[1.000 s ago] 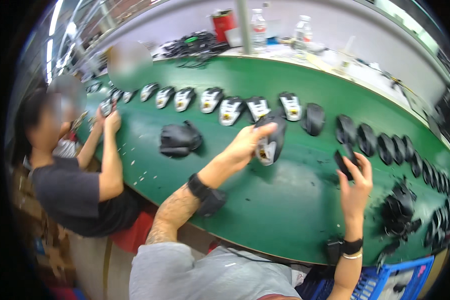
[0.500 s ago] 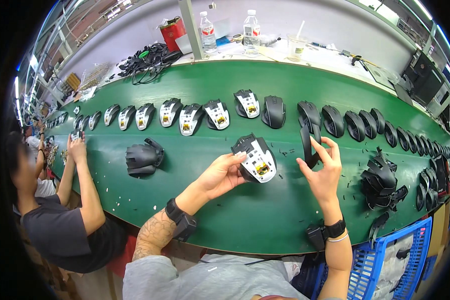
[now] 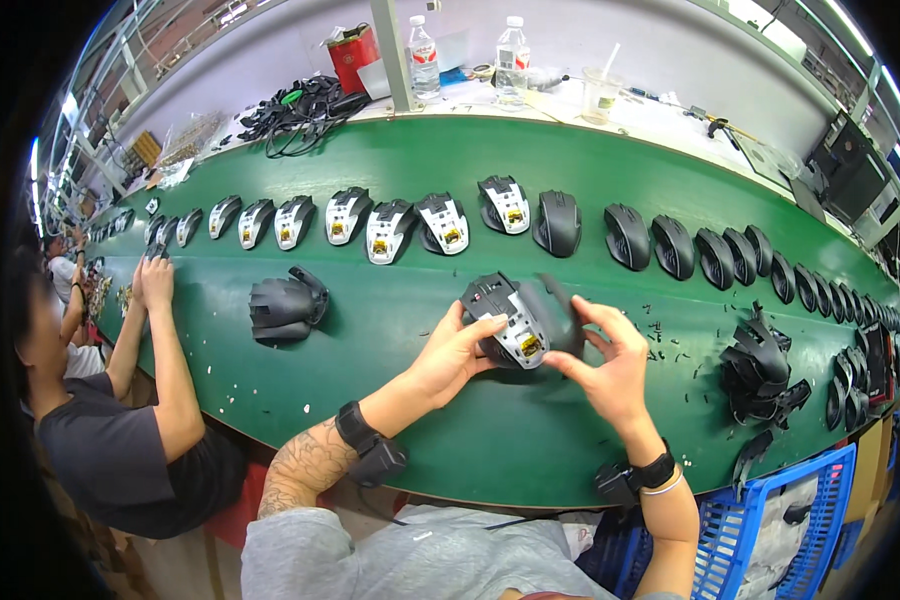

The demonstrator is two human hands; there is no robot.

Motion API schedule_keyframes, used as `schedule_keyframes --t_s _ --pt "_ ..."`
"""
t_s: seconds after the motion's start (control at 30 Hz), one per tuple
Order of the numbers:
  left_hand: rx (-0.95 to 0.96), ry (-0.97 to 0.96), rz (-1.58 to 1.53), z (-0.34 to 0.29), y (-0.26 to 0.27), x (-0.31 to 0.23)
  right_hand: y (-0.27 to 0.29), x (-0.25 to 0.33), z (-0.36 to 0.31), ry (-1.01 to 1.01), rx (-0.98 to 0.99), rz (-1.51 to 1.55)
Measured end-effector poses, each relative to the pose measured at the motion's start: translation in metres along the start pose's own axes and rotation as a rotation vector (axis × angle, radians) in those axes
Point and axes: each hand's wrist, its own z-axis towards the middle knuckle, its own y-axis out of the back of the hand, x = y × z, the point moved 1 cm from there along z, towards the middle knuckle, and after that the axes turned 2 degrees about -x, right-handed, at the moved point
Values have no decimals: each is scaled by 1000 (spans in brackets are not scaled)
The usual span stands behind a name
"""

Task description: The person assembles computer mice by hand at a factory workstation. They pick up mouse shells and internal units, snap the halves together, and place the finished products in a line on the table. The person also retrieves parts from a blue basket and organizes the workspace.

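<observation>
Opened mouse (image 3: 508,318) and black cover (image 3: 558,312) held above the green table (image 3: 500,440)
Left hand (image 3: 450,355) grips the mouse, right hand (image 3: 610,368) pinches the cover beside it; a loose pinch could drop the cover. Blur hides whether the two touch; some left fingers are hidden beneath.

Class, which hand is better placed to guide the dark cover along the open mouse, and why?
Probably the right hand: it holds the dark cover, blurred, close at the right side of the open mouse. The left hand is occupied gripping that mouse from its left.
</observation>
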Motion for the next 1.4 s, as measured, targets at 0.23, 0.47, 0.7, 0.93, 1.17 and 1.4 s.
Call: schedule_keyframes --t_s 0.23,0.47,0.7,0.93,1.17,1.4 --pt "111 -145 78 -1 -5 15 -22 5 -12 144 -53 -127" --pt "107 -284 220 -7 -14 18 -21 14 -13 189 -36 -232" --pt "43 -268 111 -1 -8 16 -26 15 -16 213 -78 -271" --pt "72 -293 78 -5 -4 18 -32 20 -19 197 -75 -271" --pt "143 -371 130 -7 -14 16 -32 21 -28 254 -32 -305" --pt "-26 -438 171 -5 -3 10 -40 16 -30 81 60 -62"
